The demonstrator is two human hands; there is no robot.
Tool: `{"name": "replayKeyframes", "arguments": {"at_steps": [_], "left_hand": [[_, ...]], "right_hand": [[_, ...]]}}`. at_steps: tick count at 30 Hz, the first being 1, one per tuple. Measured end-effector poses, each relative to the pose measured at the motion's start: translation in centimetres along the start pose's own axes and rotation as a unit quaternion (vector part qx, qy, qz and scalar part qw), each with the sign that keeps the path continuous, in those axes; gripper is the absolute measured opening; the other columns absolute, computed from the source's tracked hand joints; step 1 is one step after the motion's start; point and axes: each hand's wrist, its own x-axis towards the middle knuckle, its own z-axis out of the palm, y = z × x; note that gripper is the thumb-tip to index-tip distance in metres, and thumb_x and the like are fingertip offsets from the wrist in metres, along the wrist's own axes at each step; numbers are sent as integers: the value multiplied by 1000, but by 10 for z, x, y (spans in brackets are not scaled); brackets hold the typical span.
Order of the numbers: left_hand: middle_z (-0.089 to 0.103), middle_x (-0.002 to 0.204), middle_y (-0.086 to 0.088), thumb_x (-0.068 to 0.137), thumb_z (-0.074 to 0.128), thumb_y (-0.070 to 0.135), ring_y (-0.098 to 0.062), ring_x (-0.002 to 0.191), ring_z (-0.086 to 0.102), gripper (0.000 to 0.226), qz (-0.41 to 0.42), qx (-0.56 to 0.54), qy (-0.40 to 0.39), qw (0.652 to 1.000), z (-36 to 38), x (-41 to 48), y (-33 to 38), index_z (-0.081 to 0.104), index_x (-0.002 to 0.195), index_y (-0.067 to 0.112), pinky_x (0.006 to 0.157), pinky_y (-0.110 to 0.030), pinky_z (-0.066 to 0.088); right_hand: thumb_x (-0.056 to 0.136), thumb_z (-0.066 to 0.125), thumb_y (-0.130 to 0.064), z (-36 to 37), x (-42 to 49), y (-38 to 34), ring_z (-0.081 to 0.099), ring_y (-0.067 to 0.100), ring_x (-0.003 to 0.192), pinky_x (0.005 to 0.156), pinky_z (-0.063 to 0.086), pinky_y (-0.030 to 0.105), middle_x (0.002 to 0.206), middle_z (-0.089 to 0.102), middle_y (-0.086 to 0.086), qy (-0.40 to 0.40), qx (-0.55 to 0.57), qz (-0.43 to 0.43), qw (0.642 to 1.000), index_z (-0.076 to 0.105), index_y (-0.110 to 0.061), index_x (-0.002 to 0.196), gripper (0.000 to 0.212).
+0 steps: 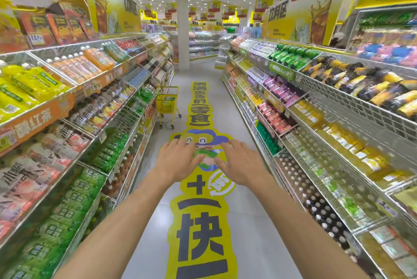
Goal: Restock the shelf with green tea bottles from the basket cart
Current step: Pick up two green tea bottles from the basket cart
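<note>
The left hand [178, 161] and right hand [239, 163] were spread open, holding nothing. The basket cart [167, 103] stood far beyond the left fingers. Its bottles did not show clearly; full ones would likely be heavy, stiff and smooth, best gripped around the middle.

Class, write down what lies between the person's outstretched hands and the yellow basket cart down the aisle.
Head view: only bare grey floor and part of the yellow floor sticker lie between the left hand, right hand and basket cart.
</note>
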Motion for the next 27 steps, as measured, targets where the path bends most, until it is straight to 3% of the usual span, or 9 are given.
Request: {"name": "replayKeyframes", "arguments": {"at_steps": [4, 13, 23, 27], "left_hand": [[58, 130, -10, 100, 31, 63, -32, 124, 53, 61, -7, 2, -19, 1000, 28, 62, -19, 47, 138, 17, 97, -45, 45], [60, 112, -12, 100, 37, 59, -33, 109, 58, 50, -22, 12, -26, 999, 45, 248, -50, 54, 117, 15, 87, -43, 48], [57, 126, -9, 100, 29, 64, -30, 119, 54, 62, -35, 5, -11, 999, 106, 391, -85, 44, 138, 17, 90, -43, 47], [58, 120, -8, 100, 30, 63, -30, 116, 54, 58, -27, -10, -18, 999, 138, 445, -116, 47, 130, 16, 87, -43, 47]], "right_hand": [[100, 42, -54, 29, 69, 19, 47, 33, 127, 94, 47, 48, 141, 48, 9, -3, 18, -5, 1000, 44, -19, 142, 55], [99, 41, -57, 58, 253, 89, 50, 32, 122, 92, 48, 49, 129, 51, 8, 8, 27, -12, 1000, 49, -19, 133, 52], [100, 39, -56, 113, 399, 137, 51, 30, 123, 88, 49, 45, 135, 52, 6, 3, 27, -22, 999, 47, -22, 138, 51], [100, 41, -53, 139, 456, 144, 50, 31, 124, 90, 49, 46, 139, 50, 7, -11, 29, -22, 999, 47, -20, 139, 51]]}}
